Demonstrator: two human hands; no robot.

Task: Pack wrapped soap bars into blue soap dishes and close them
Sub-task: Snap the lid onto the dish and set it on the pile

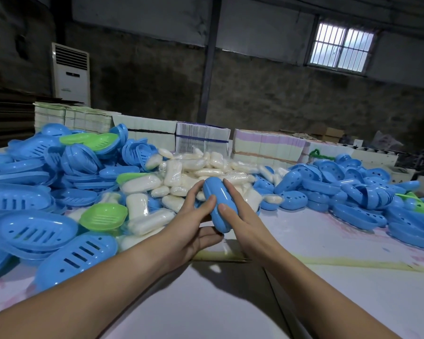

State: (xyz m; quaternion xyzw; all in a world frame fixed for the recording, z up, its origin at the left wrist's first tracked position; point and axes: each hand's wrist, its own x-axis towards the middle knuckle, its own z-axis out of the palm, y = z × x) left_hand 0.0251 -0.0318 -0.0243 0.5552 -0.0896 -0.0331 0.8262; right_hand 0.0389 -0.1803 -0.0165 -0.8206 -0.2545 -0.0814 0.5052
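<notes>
A closed blue soap dish [217, 204] stands on edge above the table, held between both hands. My left hand [194, 221] grips its left side with fingers over the top and thumb underneath. My right hand [240, 216] presses on its right side, fingers along the shell. Behind it lies a heap of wrapped white soap bars [181, 177]. To the left is a pile of slotted blue dish halves [42, 228]. Blue halves with round holes [340, 192] are piled to the right. What the held dish contains is hidden.
Green dish halves [103, 215] lie among the blue ones on the left. Stacks of flat cartons [201, 140] line the far edge of the table. The white tabletop [328, 289] stretches in front of me, with a seam running down its middle.
</notes>
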